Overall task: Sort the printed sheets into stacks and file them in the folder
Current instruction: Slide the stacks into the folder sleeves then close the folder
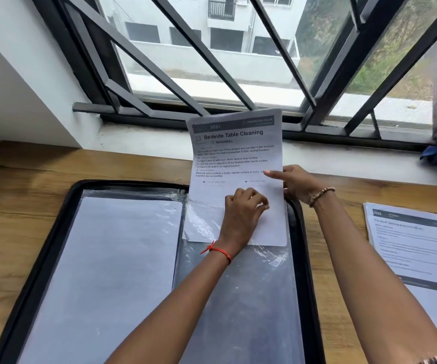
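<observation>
I read "3084", "Bedside Table Cleaning" and "Workstation" on the sheet (235, 153), its long axis running 6 to 12 with the heading at 12 and its foot over the open folder's (296, 232) right half, my right hand (297, 183) pinching its 3 o'clock edge, my left hand (245, 207) curled on it, hold unclear.

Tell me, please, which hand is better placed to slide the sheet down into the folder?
Right, likely: the right hand pinches the sheet at its right edge; the left hand lies curled on its lower half.
</observation>
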